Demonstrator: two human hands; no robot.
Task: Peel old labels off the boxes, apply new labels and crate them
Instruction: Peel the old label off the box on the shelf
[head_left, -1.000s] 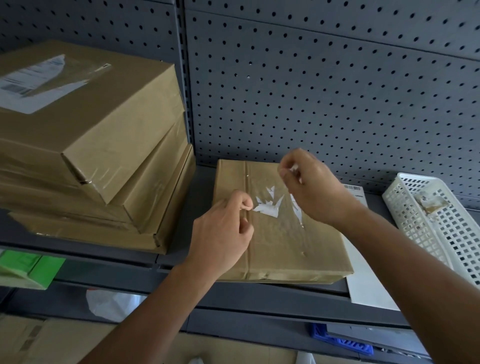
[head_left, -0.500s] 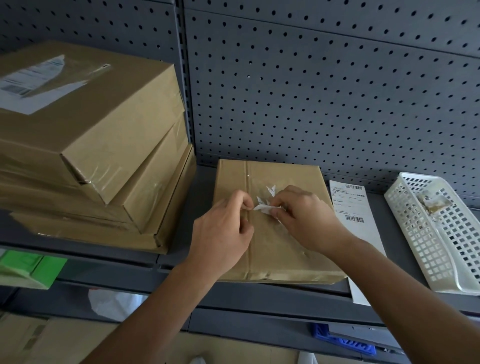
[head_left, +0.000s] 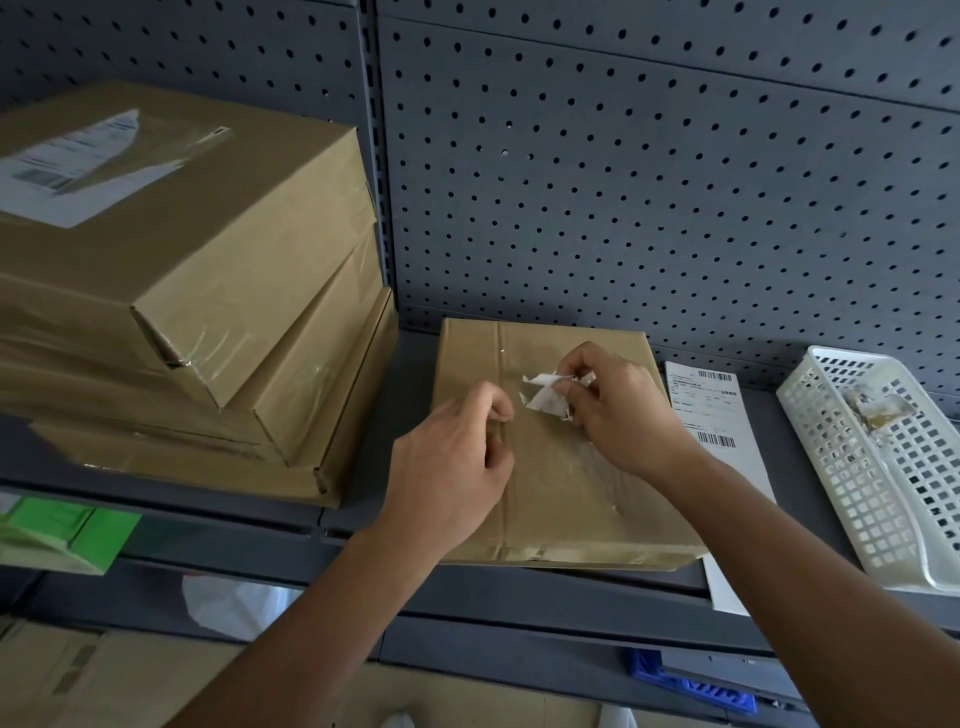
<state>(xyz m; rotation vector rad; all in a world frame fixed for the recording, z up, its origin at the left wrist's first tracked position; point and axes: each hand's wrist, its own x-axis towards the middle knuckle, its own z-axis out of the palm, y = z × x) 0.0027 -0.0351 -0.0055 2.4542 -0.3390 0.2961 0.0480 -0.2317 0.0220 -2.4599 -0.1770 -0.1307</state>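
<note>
Hands at work on a flat cardboard box (head_left: 566, 499) lying at the centre of the frame on a grey metal shelf (head_left: 413, 369), seen from the head camera. The right hand (head_left: 621, 415), just right of centre, pinches a torn white label scrap (head_left: 544, 399) between thumb and fingertips, with the scrap lifted partly off the box top. The left hand (head_left: 449, 470), just left of centre, rests on the box beside its taped seam with fingers curled in and nothing visible in its grip. Touching the box's right edge and partly tucked under it, a white label sheet (head_left: 719, 415) printed with barcodes lies flat on the shelf. At the right edge of the frame a white plastic basket (head_left: 878, 509) holds crumpled scraps (head_left: 878, 410). A stack of cardboard boxes (head_left: 218, 312) fills the upper left, the top one bearing a white label (head_left: 62, 166) under clear tape. Grey pegboard (head_left: 649, 182) backs the shelf. At the lower left sits a green carton (head_left: 72, 535); at the lower right, a blue object (head_left: 691, 683), partly hidden.
</note>
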